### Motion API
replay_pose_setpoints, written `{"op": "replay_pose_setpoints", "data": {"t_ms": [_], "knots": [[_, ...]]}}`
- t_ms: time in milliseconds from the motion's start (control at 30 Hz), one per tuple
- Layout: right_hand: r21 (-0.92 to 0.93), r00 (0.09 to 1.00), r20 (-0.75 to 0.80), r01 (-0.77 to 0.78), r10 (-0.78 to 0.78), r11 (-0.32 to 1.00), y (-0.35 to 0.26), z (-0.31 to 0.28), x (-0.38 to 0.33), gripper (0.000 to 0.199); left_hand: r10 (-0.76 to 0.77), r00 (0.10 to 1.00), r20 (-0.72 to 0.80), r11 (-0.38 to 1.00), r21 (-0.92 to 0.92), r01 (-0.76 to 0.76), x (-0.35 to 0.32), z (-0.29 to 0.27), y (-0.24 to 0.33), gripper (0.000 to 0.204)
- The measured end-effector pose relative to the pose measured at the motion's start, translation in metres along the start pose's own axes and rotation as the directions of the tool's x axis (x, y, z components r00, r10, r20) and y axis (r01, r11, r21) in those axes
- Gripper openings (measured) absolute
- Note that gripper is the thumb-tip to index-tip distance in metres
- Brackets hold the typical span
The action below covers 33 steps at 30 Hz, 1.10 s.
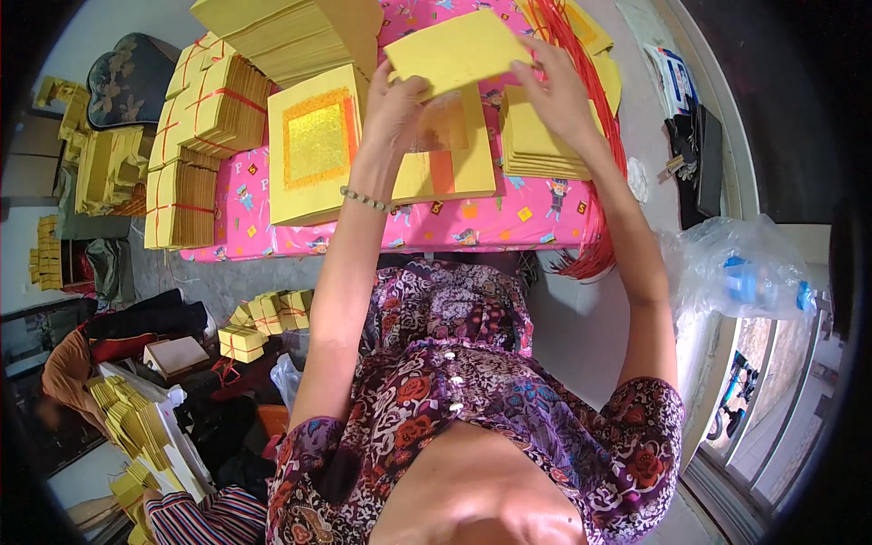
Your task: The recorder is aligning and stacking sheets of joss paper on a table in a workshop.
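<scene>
Overhead, a plain yellow paper sheet (pixel 451 50) is held up between both hands above the table; the left hand (pixel 395 104) pinches its lower left edge, thumb in front and fingers closed behind it, while the right hand (pixel 554 95) clamps its right edge with the fingers curled over the top. Just beneath the hands lie a gold-foil paper stack (pixel 313 145), a second stack with an orange band (pixel 445 168) and a pile of plain yellow sheets (pixel 540 141), all on a pink patterned tablecloth (pixel 472 222); red strings (pixel 595 136) trail down the table's right side. Tied yellow paper bundles (pixel 204 136) crowd the left edge; smaller bundles (pixel 263 322) sit on the floor below; a clear plastic bag (pixel 736 272) rests near the window at right.
</scene>
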State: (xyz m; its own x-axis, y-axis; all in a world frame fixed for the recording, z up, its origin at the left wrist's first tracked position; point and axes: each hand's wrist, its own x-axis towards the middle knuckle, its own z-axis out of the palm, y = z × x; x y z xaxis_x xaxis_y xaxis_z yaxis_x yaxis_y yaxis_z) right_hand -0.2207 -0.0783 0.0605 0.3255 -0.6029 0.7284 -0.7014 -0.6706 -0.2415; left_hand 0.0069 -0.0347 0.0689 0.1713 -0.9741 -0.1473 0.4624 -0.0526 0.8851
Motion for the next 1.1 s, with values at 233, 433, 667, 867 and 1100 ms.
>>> {"op": "replay_pose_setpoints", "data": {"t_ms": [233,433,667,867,1100], "knots": [[0.512,0.699,0.339,-0.699,0.629,0.5,0.029,-0.053,-0.063,0.043,-0.106,0.954,0.28,0.964,0.263,0.03,-0.009,0.043,-0.033,0.089],[0.262,0.662,0.27,-0.75,0.7,0.608,0.05,-0.064,-0.107,0.047,-0.08,0.933,0.351,0.773,0.612,-0.164,-0.004,0.057,-0.08,0.084],[0.119,0.684,0.251,-0.724,0.685,0.679,0.069,-0.05,-0.138,0.049,-0.099,0.945,0.312,0.598,0.778,-0.194,-0.01,0.064,-0.092,0.091],[0.003,0.659,0.286,-0.727,0.696,0.687,0.04,-0.058,-0.116,0.046,-0.065,0.955,0.289,0.508,0.833,-0.218,-0.012,0.061,-0.095,0.09],[-0.009,0.661,0.309,-0.717,0.684,0.697,0.037,-0.063,-0.114,0.045,-0.081,0.95,0.302,0.595,0.78,-0.197,-0.009,0.057,-0.101,0.091]]}}
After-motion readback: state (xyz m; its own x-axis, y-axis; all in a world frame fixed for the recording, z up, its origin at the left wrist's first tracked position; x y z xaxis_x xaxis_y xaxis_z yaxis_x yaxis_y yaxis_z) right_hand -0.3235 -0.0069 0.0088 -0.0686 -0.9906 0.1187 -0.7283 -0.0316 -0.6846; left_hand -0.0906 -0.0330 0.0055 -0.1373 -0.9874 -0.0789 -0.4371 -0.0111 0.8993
